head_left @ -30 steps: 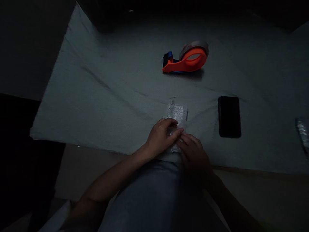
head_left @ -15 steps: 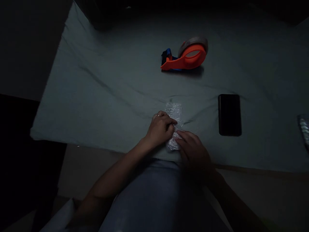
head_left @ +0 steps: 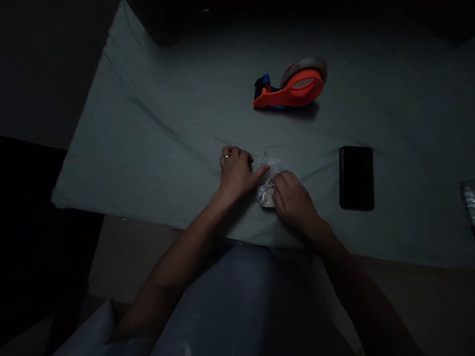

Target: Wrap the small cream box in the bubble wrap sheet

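The scene is dim. A small piece of clear bubble wrap (head_left: 266, 194) lies rolled up near the front edge of a table covered with a grey-green cloth (head_left: 156, 148). My left hand (head_left: 236, 173), with a ring on one finger, presses on its left side, fingers curled and the forefinger reaching over it. My right hand (head_left: 293, 200) is closed over the roll's right end and hides much of it.
An orange and blue tape dispenser (head_left: 293, 89) with a roll of tape lies further back. To the right of my hands a black phone (head_left: 356, 177) lies flat. Something shiny (head_left: 469, 200) sits at the right edge. My lap in blue cloth is below.
The bubble wrap was a longer flat strip; now it is rolled into a short bundle. Both hands have moved forward over it, away from the table's edge.
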A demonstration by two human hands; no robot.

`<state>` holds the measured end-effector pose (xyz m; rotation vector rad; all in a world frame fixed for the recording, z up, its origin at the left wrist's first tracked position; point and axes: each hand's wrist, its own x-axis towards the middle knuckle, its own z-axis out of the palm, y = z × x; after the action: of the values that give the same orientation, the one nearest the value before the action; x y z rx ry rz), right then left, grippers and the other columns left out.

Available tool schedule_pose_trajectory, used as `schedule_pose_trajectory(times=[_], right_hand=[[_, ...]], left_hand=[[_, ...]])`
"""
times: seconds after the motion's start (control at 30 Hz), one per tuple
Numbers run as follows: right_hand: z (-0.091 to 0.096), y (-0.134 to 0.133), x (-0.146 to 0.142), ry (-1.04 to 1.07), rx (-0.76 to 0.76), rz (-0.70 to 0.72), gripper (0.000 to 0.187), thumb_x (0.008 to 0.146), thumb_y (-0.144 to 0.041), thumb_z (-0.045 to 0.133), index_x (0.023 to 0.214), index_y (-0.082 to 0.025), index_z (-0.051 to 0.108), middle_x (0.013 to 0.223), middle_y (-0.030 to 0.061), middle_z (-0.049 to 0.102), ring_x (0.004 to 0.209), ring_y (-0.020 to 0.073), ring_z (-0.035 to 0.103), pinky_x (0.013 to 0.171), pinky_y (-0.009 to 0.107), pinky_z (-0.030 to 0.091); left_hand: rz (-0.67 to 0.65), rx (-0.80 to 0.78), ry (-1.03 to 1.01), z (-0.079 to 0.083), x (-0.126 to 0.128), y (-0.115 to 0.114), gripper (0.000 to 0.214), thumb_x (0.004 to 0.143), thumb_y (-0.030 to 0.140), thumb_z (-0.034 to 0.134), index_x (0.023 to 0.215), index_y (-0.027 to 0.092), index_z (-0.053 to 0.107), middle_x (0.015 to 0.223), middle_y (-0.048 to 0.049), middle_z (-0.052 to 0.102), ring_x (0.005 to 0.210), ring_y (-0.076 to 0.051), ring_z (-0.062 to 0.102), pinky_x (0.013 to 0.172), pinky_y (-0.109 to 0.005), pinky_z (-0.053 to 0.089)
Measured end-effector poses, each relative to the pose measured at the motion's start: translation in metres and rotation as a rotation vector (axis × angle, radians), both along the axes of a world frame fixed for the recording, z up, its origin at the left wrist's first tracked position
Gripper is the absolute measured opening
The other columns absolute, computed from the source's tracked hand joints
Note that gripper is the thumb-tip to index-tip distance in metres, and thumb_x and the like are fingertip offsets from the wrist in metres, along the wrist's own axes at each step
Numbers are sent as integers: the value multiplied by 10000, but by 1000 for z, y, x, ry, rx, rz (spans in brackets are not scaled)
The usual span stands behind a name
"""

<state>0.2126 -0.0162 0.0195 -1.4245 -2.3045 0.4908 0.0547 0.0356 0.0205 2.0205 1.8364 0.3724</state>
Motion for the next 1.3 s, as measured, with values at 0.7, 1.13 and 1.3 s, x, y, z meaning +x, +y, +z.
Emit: schedule_pose_trajectory(times=[0.7, 1.13, 1.3], right_hand=[[11, -31, 28, 300, -4, -179, 522, 811, -370, 672, 1279, -216, 498, 1151, 114, 586, 1059, 262, 585, 885, 440, 521], [47, -17, 28, 578, -189, -230, 533, 810, -293, 683, 1307, -255, 495, 1129, 56, 653, 1075, 209, 615, 930, 389, 495], [51, -12, 21, 455, -185, -192, 84, 854, -250, 612, 922, -223, 653, 819, 2, 674, 789, 160, 650, 728, 307, 532]], left_hand=[[-148, -703, -1242, 17, 3, -21, 359, 815, 454, 616, 1033, 168, 621, 976, -47, 660, 912, -177, 624, 780, -274, 489], [-274, -630, -989, 36, -14, -57, 443, 732, 284, 741, 1148, 205, 610, 1071, -49, 646, 983, -203, 618, 836, -296, 496], [-240, -644, -927, 30, -16, -60, 426, 729, 341, 751, 1111, 203, 622, 1019, -41, 648, 945, -197, 612, 826, -303, 491]])
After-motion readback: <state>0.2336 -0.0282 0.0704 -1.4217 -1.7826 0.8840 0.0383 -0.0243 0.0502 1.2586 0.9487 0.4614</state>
